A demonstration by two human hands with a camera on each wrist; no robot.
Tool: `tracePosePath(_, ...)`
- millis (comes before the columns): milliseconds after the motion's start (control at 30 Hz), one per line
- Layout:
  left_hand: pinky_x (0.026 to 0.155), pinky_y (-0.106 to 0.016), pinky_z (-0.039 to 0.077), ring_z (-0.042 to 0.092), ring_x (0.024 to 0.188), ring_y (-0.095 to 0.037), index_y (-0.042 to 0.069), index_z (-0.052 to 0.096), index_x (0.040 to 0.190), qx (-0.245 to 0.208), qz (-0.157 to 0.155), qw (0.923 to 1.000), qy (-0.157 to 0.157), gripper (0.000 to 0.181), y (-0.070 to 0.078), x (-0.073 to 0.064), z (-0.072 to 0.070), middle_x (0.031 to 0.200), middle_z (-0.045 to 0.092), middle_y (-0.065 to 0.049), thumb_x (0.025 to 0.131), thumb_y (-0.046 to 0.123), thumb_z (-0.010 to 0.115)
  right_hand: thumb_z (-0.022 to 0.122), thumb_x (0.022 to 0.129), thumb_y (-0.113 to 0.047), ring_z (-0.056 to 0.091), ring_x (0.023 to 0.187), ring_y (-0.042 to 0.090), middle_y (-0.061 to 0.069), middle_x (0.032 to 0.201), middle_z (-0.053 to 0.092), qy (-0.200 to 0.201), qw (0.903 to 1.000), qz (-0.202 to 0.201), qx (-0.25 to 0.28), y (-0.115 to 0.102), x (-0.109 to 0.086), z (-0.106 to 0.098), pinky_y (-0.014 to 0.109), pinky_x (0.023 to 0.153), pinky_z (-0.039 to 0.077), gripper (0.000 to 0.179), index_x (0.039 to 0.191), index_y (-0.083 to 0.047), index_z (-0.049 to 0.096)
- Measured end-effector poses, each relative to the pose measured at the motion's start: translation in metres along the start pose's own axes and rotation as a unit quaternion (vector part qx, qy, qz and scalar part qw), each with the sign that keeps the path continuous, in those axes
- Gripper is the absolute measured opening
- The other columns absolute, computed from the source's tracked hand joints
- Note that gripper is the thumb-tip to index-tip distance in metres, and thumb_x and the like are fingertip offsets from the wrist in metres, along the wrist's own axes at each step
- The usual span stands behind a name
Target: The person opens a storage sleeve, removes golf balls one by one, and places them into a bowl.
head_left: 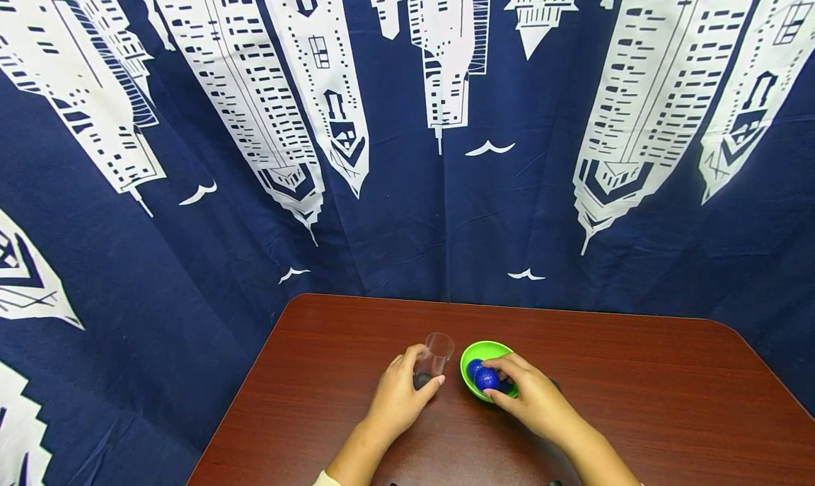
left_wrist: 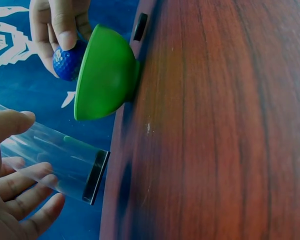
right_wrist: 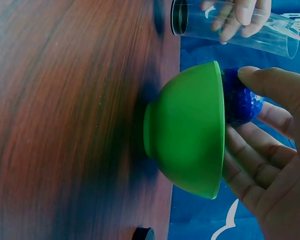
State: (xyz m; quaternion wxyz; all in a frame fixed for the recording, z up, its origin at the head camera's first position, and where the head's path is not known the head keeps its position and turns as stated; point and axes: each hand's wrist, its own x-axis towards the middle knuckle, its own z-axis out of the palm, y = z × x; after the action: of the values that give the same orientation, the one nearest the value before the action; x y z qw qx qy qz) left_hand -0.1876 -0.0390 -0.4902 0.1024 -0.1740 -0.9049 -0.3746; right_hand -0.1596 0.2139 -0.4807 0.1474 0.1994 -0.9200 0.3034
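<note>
My left hand [head_left: 396, 395] holds a clear tube [head_left: 439, 349] with a black base, thumb on one side and fingers on the other. The black base [left_wrist: 96, 177] is close over the table in the left wrist view. To its right stands a green bowl [right_wrist: 190, 130], upright. My right hand [head_left: 538, 402] reaches over the bowl's rim and pinches a blue dimpled golf ball [head_left: 487, 380] between thumb and fingers, at the bowl's mouth. A second blue ball [head_left: 474, 366] lies in the bowl, partly covered by the held one. The rest of the bowl's inside is largely hidden by the right hand.
A small black round object [right_wrist: 144, 234] sits on the table beyond the bowl, mostly behind the right hand in the head view. The brown wooden table [head_left: 637, 373] has rounded far corners. Behind it hangs a navy cloth [head_left: 407, 210] printed with white buildings.
</note>
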Motion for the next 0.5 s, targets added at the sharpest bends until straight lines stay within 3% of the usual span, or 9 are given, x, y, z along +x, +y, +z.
tracePosePath(267,0.086,-0.041,0.058,0.071,0.099,-0.022,0.016,0.055,0.131,-0.013,-0.010,0.9998,-0.011,0.050,-0.0034,0.0004,0.0040,0.119,0.070,-0.010,0.091,0.040,0.074,0.079,0.087,-0.024,0.064,0.092,0.006,-0.014,0.103,0.064,-0.046,0.9988,0.014,-0.007,0.0024,0.0020,-0.0020,0.029,0.078,0.057,0.036,0.121,-0.020,0.069)
tracePosePath(500,0.087,-0.038,0.060,0.074,0.102,-0.026,0.014,0.053,0.131,-0.050,-0.010,0.9985,-0.020,0.048,-0.0064,0.0014,0.0062,0.124,0.070,-0.014,0.093,0.035,0.073,0.077,0.089,-0.025,0.061,0.088,0.009,-0.013,0.099,0.060,-0.068,0.9975,0.019,-0.001,0.0032,0.0037,-0.0036,0.023,0.073,0.052,0.035,0.123,-0.019,0.069)
